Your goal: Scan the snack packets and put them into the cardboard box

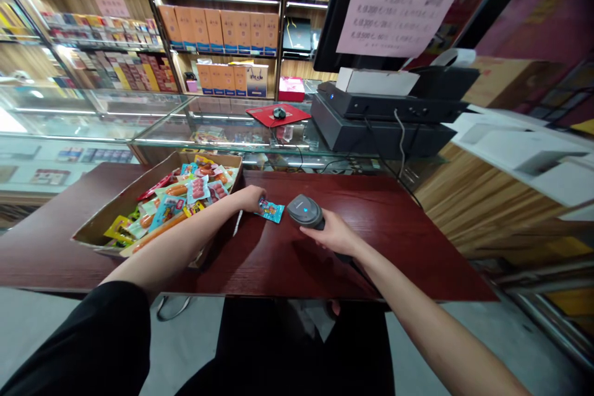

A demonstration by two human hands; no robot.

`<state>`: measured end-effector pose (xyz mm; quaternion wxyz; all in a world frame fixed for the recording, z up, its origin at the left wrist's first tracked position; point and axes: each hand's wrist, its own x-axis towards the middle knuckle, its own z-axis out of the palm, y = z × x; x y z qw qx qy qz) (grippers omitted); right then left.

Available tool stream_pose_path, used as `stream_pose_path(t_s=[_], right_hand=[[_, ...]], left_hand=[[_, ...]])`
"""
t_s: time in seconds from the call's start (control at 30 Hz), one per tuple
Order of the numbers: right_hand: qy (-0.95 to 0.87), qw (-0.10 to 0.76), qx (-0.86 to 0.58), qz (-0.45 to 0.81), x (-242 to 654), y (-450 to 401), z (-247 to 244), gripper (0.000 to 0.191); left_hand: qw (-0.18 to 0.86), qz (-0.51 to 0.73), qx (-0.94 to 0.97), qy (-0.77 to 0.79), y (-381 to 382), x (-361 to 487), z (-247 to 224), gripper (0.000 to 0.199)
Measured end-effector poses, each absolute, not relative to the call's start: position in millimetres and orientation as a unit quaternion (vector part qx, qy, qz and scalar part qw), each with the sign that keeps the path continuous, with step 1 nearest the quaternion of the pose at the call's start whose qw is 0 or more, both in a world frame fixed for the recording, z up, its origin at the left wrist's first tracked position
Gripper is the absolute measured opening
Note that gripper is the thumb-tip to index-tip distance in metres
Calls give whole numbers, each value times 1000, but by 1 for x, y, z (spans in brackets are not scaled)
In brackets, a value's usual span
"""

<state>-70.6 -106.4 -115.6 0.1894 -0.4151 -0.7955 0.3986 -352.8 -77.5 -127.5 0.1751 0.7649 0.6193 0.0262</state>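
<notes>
Between the fingers of my left hand [251, 198] is a small blue snack packet [271, 210], held just over the dark red table [371, 204]. My right hand [338, 234] is wrapped round the handle of a grey barcode scanner [305, 211]. The scanner's head points left toward the packet, a short gap apart, and a blue light shows on its top. Left of my hands stands an open cardboard box [106, 218] full of colourful packaged sausages and snacks [172, 205]. My left forearm passes over the box's near side and hides part of it.
Behind the table runs a glass display counter [223, 112] with a computer mouse [279, 112] on a red mat [260, 116]. A black cash register base [380, 135] with a monitor and paper sign [394, 3] stands at the right. Cables hang down from there. Stocked shelves line the back.
</notes>
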Motion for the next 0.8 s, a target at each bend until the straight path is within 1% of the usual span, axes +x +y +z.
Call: stream_pose_path(t_s=[0.07,0.13,0.23,0.3,0.4,0.5,0.57,0.7,0.8], right_hand=[[-798,193,-410,397,-73,-108,-115,32],[-801,202,-406,391,-75,-110,-114,32],[-802,215,-406,382,-78,-112,-110,33],[-799,224,-406,382,-80,-112,-106,34],[-796,233,-398,392,-84,-113,-100,38],[-800,237,-388,391,-86,-112,-97,41],[-807,238,-379,384,-88,-111,-97,42],[-818,247,-365,370,-89,-109,-100,42],[-824,256,-351,365,-89,-107,-102,41]], left_hand=[[224,75,734,637,-77,-352,-130,45],[309,161,683,642,-75,-351,-132,44],[435,262,613,605,-73,-348,-132,32],[469,300,595,579,-73,-347,-130,27],[478,336,587,560,-72,-348,-128,28],[473,354,589,551,-72,-348,-130,36],[451,354,606,552,-71,-348,-131,38],[384,321,666,554,-69,-349,-130,32],[345,298,703,546,-69,-351,-129,35]])
